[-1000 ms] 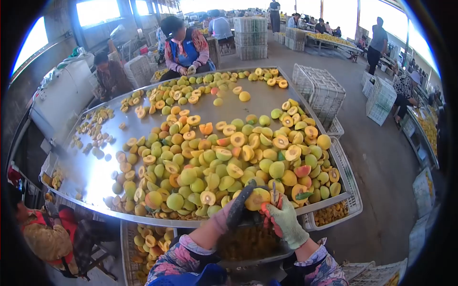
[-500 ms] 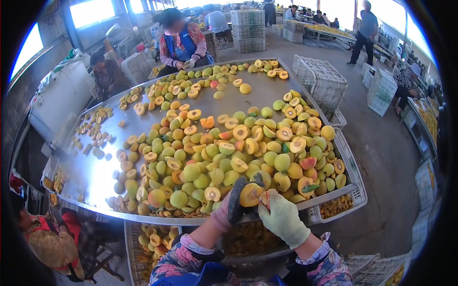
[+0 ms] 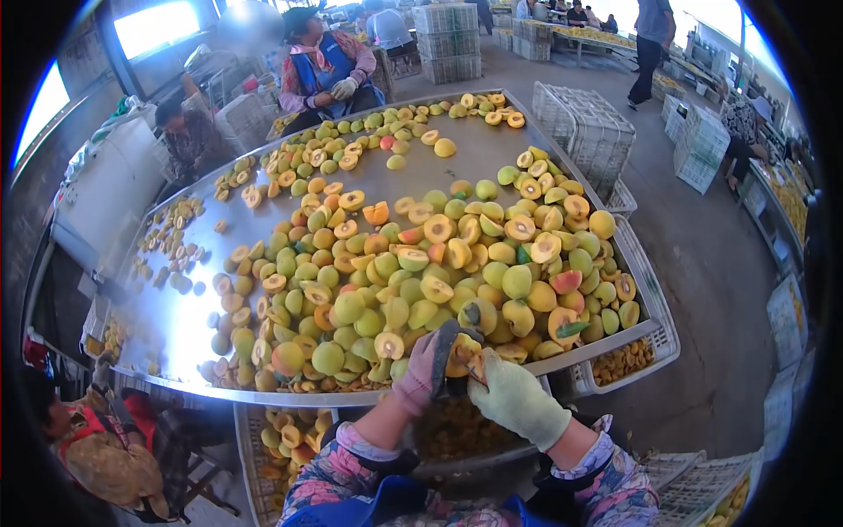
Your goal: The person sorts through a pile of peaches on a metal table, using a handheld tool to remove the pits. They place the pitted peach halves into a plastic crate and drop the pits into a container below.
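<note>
My left hand (image 3: 423, 373), in a pink glove with dark fingers, is closed around a halved peach (image 3: 462, 355), its orange cut face toward me. My right hand (image 3: 522, 402), in a pale knit glove, presses up to the fruit's right side. Its fingers pinch a thin reddish tool (image 3: 479, 379), mostly hidden by the glove. Both hands are at the near edge of a metal table (image 3: 290, 394). Just beyond them lies a heap of yellow-green peaches (image 3: 351, 307), many cut in half, some showing brown pits or hollows.
Crates of cut fruit stand below the table: one crate (image 3: 256, 474) at front left, another crate (image 3: 671, 351) at right. Stacked crates (image 3: 587, 132) stand past the right edge. A co-worker (image 3: 325, 66) sits across the table; another person (image 3: 105, 439) sits at lower left.
The view has tilted slightly, so the table appears a little higher. My hands stay together at the peach half, which has turned a little. The standing person in the background has shifted left in view.
</note>
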`<state>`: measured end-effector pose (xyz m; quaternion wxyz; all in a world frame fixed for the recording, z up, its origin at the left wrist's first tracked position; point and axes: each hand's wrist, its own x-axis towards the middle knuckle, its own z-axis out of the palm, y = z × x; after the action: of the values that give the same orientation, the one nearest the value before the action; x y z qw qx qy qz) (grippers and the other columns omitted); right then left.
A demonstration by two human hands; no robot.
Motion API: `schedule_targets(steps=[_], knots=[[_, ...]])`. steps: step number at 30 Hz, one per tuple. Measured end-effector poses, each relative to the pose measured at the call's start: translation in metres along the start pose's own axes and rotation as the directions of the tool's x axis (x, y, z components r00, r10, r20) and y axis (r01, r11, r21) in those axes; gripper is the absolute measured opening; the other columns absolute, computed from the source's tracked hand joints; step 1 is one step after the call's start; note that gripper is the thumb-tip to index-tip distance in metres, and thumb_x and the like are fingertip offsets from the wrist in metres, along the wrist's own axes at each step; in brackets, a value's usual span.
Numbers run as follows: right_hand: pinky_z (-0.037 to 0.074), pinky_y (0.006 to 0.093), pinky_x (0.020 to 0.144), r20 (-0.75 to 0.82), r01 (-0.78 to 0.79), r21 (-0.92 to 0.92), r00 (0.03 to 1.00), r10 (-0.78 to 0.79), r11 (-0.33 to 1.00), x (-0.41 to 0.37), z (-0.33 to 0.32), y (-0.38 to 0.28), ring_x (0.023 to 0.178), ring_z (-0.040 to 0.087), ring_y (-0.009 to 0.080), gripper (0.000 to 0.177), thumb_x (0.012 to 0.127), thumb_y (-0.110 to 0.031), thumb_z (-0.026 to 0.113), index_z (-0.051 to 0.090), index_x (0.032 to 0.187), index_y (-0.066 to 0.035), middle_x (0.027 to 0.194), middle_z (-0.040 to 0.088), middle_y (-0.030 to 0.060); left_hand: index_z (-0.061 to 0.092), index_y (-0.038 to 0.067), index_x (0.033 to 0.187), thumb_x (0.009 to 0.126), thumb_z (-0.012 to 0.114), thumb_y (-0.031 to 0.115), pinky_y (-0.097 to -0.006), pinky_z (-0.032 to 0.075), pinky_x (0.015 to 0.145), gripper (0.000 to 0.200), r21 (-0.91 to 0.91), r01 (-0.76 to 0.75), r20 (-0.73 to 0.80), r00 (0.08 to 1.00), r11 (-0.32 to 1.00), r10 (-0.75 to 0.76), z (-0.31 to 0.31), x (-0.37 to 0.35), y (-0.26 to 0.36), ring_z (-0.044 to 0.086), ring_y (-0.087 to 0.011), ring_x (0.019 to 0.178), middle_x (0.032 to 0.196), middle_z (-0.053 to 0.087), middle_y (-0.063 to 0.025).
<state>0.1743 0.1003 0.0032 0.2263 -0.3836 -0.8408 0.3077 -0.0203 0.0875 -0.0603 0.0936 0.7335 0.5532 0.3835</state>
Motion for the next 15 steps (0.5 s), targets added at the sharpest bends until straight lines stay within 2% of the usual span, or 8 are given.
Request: schedule_targets(steps=[1,3,4,6,8,9,10,15], knots=[[0.050,0.0457,0.056,-0.020,0.029,0.011,0.999,-0.029,1.000,-0.001,0.003,0.002,0.067,0.064,0.0371,0.023,0.087,-0.016,0.062,0.047,0.101,-0.003,0.073,0.062,0.0198,0.061,0.003,0.121,0.083,0.073,0.024,-0.0401,0.050,0.091,0.045,0.057,-0.019,-0.088,0.996,0.998,0.024,0.002,-0.004,-0.003,0.063,-0.0306,0.102,0.113,0.066,-0.0115],[0.050,0.0425,0.053,-0.038,0.056,0.021,0.998,-0.055,0.998,-0.003,0.002,0.002,0.062,0.064,0.0330,0.023,0.088,-0.016,0.061,0.047,0.100,-0.003,0.072,0.062,0.0174,0.058,0.002,0.124,0.081,0.074,0.021,-0.0400,0.050,0.093,0.050,0.083,-0.047,-0.044,0.998,0.995,0.051,0.003,-0.005,-0.007,0.062,-0.0311,0.106,0.118,0.064,-0.0114],[0.048,0.0374,0.050,0.116,-0.115,0.272,0.990,0.087,0.955,-0.002,-0.003,-0.001,0.059,0.061,0.0254,0.023,0.090,-0.018,0.060,0.046,0.101,-0.004,0.073,0.061,0.0133,0.056,0.001,0.128,0.080,0.075,0.019,-0.0400,0.049,0.095,0.055,0.107,-0.076,-0.003,0.997,0.991,0.077,0.002,-0.002,-0.006,0.060,-0.0315,0.109,0.123,0.062,-0.0113],[0.047,0.0323,0.048,0.297,-0.310,0.473,0.937,0.181,0.825,0.001,-0.018,-0.013,0.055,0.058,0.0178,0.022,0.091,-0.019,0.059,0.046,0.101,-0.004,0.073,0.060,0.0091,0.058,0.000,0.125,0.084,0.071,0.022,-0.0382,0.049,0.094,0.049,0.006,-0.058,-0.024,0.998,0.998,0.058,-0.005,0.001,0.005,0.062,-0.0287,0.105,0.118,0.064,-0.0109],[0.043,0.0245,0.048,0.609,-0.668,0.550,0.732,0.307,0.502,0.004,-0.033,-0.026,0.054,0.050,0.0081,0.021,0.093,-0.020,0.057,0.045,0.102,-0.006,0.075,0.056,0.0038,0.060,-0.001,0.123,0.088,0.067,0.024,-0.0364,0.050,0.093,0.043,-0.091,-0.043,-0.038,0.998,0.995,0.039,-0.017,0.011,0.022,0.064,-0.0259,0.101,0.113,0.066,-0.0104],[0.043,0.0245,0.048,0.611,-0.670,0.551,0.730,0.306,0.498,0.003,-0.031,-0.024,0.054,0.050,0.0081,0.021,0.093,-0.020,0.057,0.045,0.102,-0.006,0.075,0.056,0.0038,0.062,-0.001,0.119,0.093,0.061,0.028,-0.0340,0.051,0.090,0.039,-0.500,0.262,0.115,0.965,0.826,-0.236,-0.022,0.021,0.033,0.064,-0.0220,0.096,0.108,0.068,-0.0096],[0.043,0.0251,0.046,0.598,-0.648,0.564,0.748,0.288,0.511,0.002,-0.029,-0.022,0.052,0.051,0.0092,0.019,0.093,-0.020,0.056,0.046,0.100,-0.006,0.072,0.057,0.0041,0.064,-0.002,0.116,0.098,0.055,0.031,-0.0315,0.051,0.087,0.039,-0.745,0.517,0.361,0.843,0.421,-0.399,-0.026,0.027,0.041,0.065,-0.0181,0.091,0.102,0.070,-0.0087],[0.044,0.0266,0.044,0.540,-0.596,0.494,0.781,0.314,0.633,0.000,-0.029,-0.026,0.048,0.052,0.0121,0.017,0.092,-0.019,0.055,0.048,0.098,-0.005,0.068,0.057,0.0049,0.069,-0.002,0.106,0.102,0.046,0.036,-0.0271,0.051,0.079,0.045,-0.681,0.548,0.376,0.831,0.486,-0.410,-0.023,0.033,0.038,0.063,-0.0122,0.083,0.095,0.071,-0.0070]])
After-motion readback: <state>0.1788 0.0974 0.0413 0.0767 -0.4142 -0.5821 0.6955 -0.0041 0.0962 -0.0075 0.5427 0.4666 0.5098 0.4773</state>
